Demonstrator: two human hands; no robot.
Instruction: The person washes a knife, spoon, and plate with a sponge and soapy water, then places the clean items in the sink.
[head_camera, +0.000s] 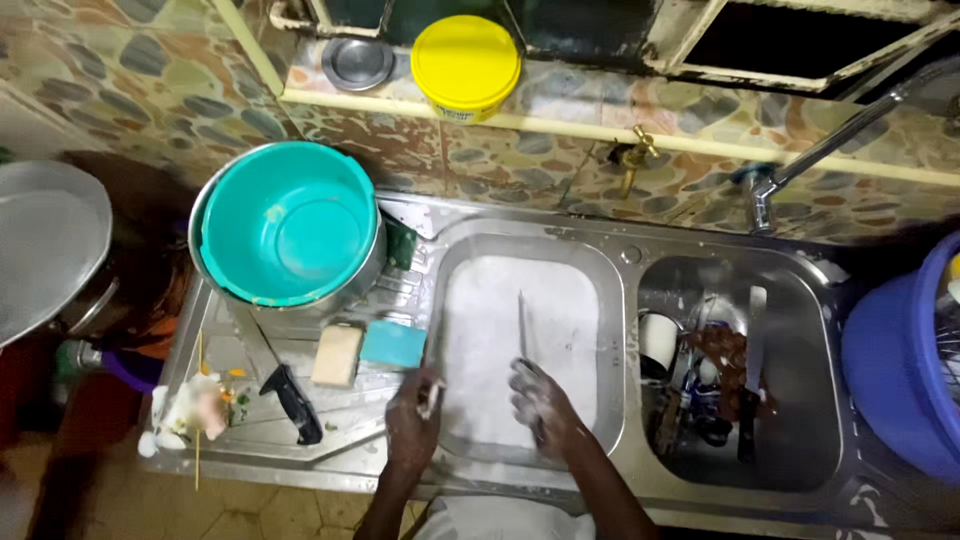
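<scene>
Right now a long knife (522, 325) is being held over the soapy left basin of the steel sink (610, 250), just below the middle of the frame, its blade pointing up the picture away from the person. The right hand (543, 407), lathered in suds, is closing around the handle, while the left hand (413, 412) is curling narrowly around a small pale thing at the basin's near-left rim; what that thing is cannot be told. To my eye, washing this well is calling for wiping from the spine with the edge turned away, since the wet grip looks slippery. Left of the basin, on the drainboard, a tan soap bar (337, 354) and a teal sponge (392, 343) are lying just beside each other, near a black-handled knife (291, 396). Further up-left, a teal bowl (285, 222) is sitting inside a metal pot.
</scene>
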